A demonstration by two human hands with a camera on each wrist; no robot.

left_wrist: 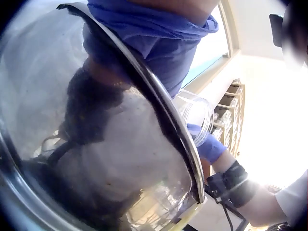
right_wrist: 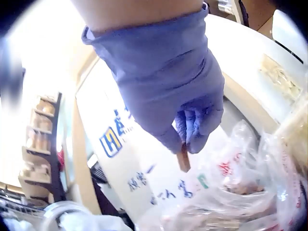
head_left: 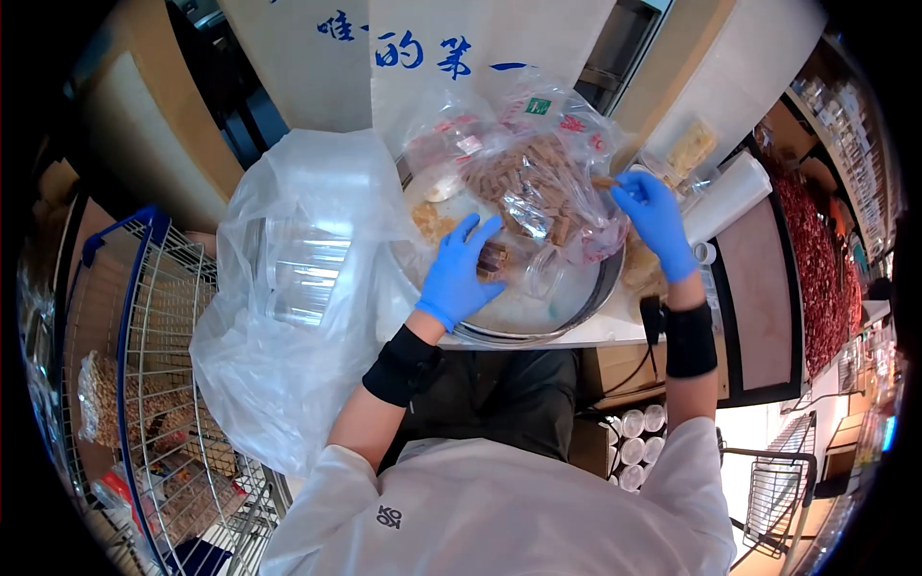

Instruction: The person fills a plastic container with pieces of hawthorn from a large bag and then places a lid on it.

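In the head view my blue-gloved left hand holds a small clear plastic jar with brown sticks inside, low in a wide metal basin. My right hand, gloved too, is raised at the basin's right side. Between thumb and fingertips it pinches one short brown stick, pointing down in the right wrist view. Under it lies an open clear bag with a heap of brown sticks. A second clear jar stands right of the left hand. The left wrist view hides the left fingers behind the basin rim.
A big translucent bag of stacked clear containers lies left of the basin. Further left is a shopping cart. At the right are a white roll and a packet of pale food. Several round containers sit below the table.
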